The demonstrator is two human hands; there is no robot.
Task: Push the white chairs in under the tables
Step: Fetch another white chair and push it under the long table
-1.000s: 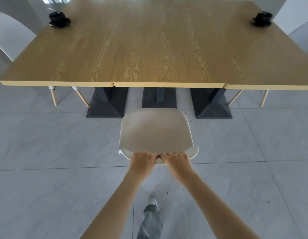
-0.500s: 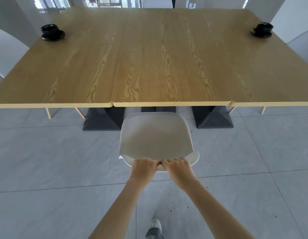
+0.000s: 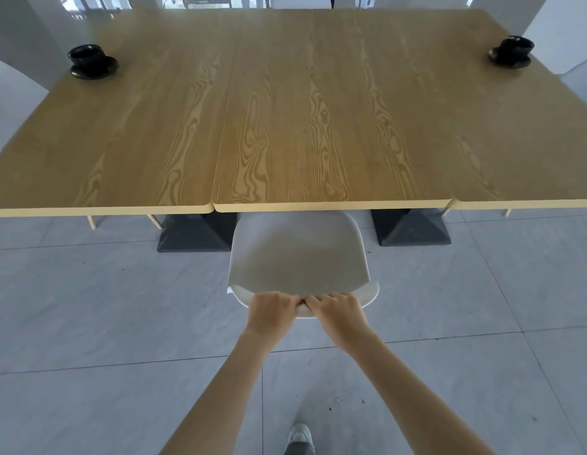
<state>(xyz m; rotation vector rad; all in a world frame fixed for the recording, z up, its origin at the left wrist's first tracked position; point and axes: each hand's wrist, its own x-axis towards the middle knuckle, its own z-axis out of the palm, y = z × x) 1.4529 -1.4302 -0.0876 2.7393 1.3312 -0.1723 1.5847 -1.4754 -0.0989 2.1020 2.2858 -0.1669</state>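
**Chair at table edge, both hands on backrest**

Left hand (image 3: 270, 311) and right hand (image 3: 338, 315) side by side, fingers curled over top rim of white chair (image 3: 298, 257) backrest, gripping it. Front of seat tucked just under near edge of wooden table (image 3: 318, 126), centred between two black bases (image 3: 195, 233). Two black cups on saucers (image 3: 91, 60) at far corners. Grey tiled floor (image 3: 88, 307); one shoe (image 3: 298, 435) at bottom.

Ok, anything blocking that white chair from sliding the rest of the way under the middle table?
Nothing visible does. The white chair sits centred between the two black pedestal bases, its front edge already beneath the table edge. Space further under the tabletop is hidden.
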